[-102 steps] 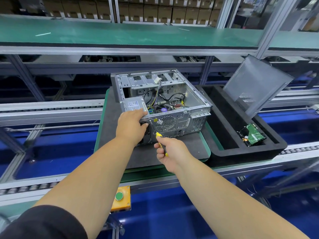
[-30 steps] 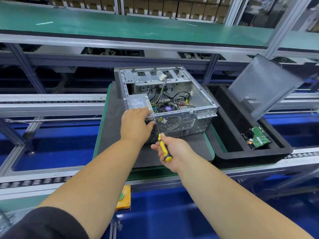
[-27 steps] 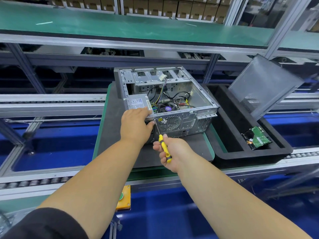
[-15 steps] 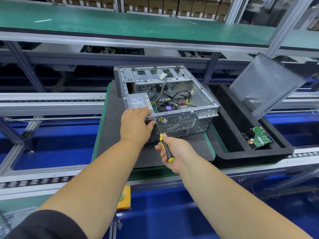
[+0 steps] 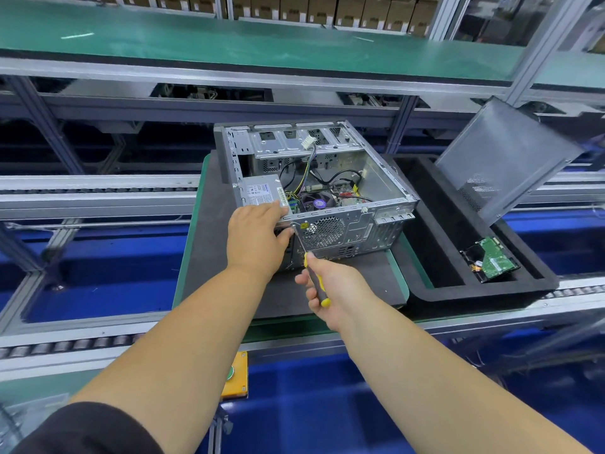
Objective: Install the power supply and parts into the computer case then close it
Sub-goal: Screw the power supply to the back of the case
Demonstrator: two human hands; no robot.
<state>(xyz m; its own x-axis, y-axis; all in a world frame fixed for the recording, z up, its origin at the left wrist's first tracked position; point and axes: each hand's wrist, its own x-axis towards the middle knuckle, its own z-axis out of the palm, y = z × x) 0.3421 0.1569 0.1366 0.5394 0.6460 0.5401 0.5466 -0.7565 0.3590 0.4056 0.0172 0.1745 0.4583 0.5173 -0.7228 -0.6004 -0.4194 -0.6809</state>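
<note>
fingers of the right hand curl round the black and yellow handle of a screwdriver, whose thin shaft slants up to the rear panel of the computer case, its tip at a spot near the upper left corner of the round fan grille. the left hand lies over the near left corner of the case, its fingers bent over the top edge and onto the power supply, thumb pressed against the rear panel just beside the screwdriver tip.

the case lies on its side with the open face upward, resting on a dark mat on a green-edged pallet. inside it, the grey power supply sits in the near left corner with its label facing up; a bundle of coloured wires runs from it toward a white connector lying on the drive cage at the far end. a cooler fan with a purple centre and black cables lie on the board at the bottom.

just right of the pallet sits a black foam tray with two compartments. the grey side panel stands tilted at the tray's far right. a hard drive lies in the right compartment, green circuit board up, at its near end. the left compartment shows only its dark floor.
</note>
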